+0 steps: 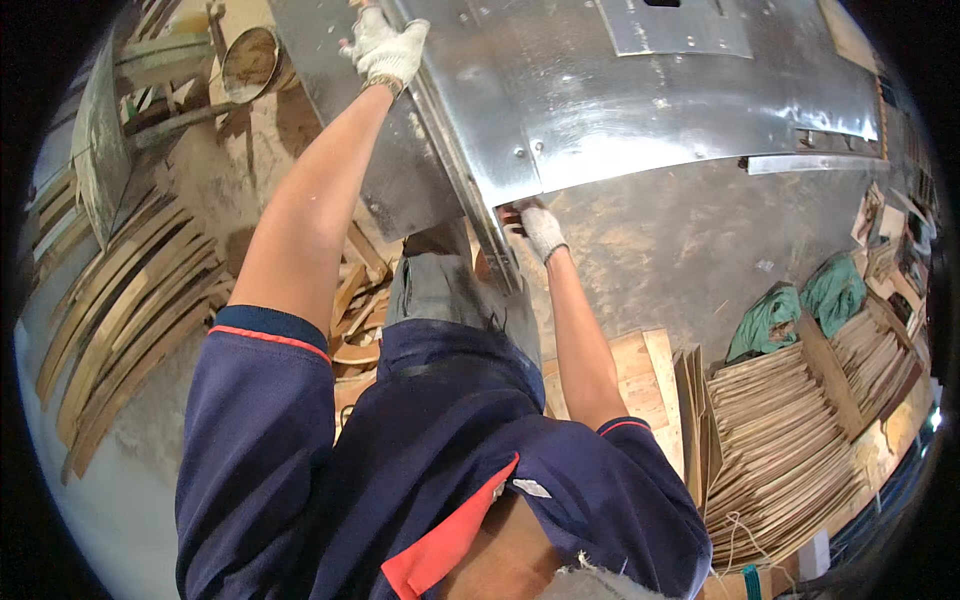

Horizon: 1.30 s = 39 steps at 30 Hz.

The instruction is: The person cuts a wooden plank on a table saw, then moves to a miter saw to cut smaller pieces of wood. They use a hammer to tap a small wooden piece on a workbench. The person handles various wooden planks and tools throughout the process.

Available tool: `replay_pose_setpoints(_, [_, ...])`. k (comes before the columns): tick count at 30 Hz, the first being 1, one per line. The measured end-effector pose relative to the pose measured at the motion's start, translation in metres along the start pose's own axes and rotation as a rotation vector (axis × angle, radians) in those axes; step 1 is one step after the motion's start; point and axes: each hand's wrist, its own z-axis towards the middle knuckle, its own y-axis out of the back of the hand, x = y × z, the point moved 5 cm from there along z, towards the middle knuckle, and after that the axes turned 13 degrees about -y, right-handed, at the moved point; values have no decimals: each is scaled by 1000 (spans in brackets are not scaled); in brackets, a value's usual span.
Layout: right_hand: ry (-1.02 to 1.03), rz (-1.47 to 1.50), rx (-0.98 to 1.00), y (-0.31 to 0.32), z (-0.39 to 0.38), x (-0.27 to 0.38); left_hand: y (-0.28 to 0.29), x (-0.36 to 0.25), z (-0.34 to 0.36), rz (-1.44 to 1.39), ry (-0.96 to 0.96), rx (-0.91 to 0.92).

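Observation:
My left hand [390,50], in a white knitted glove with bare fingertips, reaches far forward over the metal-topped table [490,80]. It lies next to a long straight metal bar [452,130] that runs toward my body, its thumb and fingers apart. My right hand [541,230], gloved the same way, is low by the table's near edge, just right of the bar's near end. Its fingers point left into shadow at that edge, and whether they grip anything is hidden. A flat grey metal plate [385,150] lies left of the bar.
Curved wooden pieces [130,310] are stacked on the left, near a round bucket [250,65]. More wood offcuts [355,310] lie by my legs. On the right are stacked thin wooden strips [770,430], green cloths [800,305] and a plywood sheet [625,380]. A metal strip [810,164] edges the table.

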Motion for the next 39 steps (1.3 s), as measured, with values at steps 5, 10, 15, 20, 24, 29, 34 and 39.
replay_pose_setpoints(5, [345,-301,-432,29,-68,34,-4,2,1,9,-8,-95])
replay_pose_setpoints(10, [403,-346,-495,-34,-100,29,-10,8,1,59,-3,-46])
replay_pose_setpoints(15, [418,-486,-610,35,-135,20,-7,1,-4,29,-42,-83])
replay_pose_setpoints(20, [240,-63,-704,183,-149,-69,2,-7,-8,180,-7,-122])
replay_pose_setpoints(24, [122,-165,-919,298,-145,-199,0,-13,-19,361,111,-163])
replay_pose_setpoints(29, [-307,531,-602,355,-124,-362,-12,-26,-87,410,343,-145])
replay_pose_setpoints(34, [-398,542,-516,397,-128,-401,-46,-57,-205,583,430,-245])
replay_pose_setpoints(39, [-371,820,-267,463,-74,-351,-78,-86,-316,694,420,-120])
